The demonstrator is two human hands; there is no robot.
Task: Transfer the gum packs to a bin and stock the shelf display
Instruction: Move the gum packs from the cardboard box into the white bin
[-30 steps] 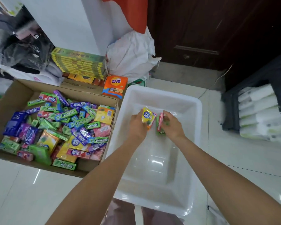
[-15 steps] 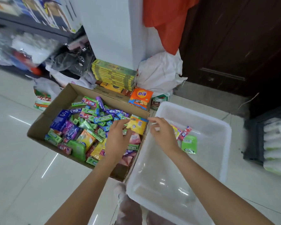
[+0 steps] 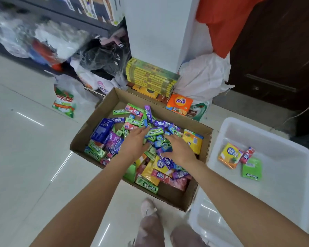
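Observation:
An open cardboard box [image 3: 92,125] on the floor holds several loose gum packs [image 3: 154,132] in green, purple, blue, yellow and pink. Both my hands are inside it. My left hand [image 3: 135,142] lies on the pile with fingers stretched forward. My right hand [image 3: 180,150] rests on the packs beside it, fingers spread toward the left, and I see nothing gripped. To the right stands a white plastic bin [image 3: 257,130]. In it lie a yellow-orange pack [image 3: 230,155], a red stick pack [image 3: 247,155] and a green pack [image 3: 251,169].
Behind the box are a stack of yellow-green cartons [image 3: 150,75], an orange box [image 3: 179,104] and a white sack [image 3: 203,75] against a white pillar. Plastic bags crowd the shelf foot at the left. A snack bag [image 3: 63,104] lies on the tiled floor. My shoe [image 3: 147,207] is below the box.
Both hands left the bin, where they dropped the three packs, and moved left into the cardboard box. The view swung left and up.

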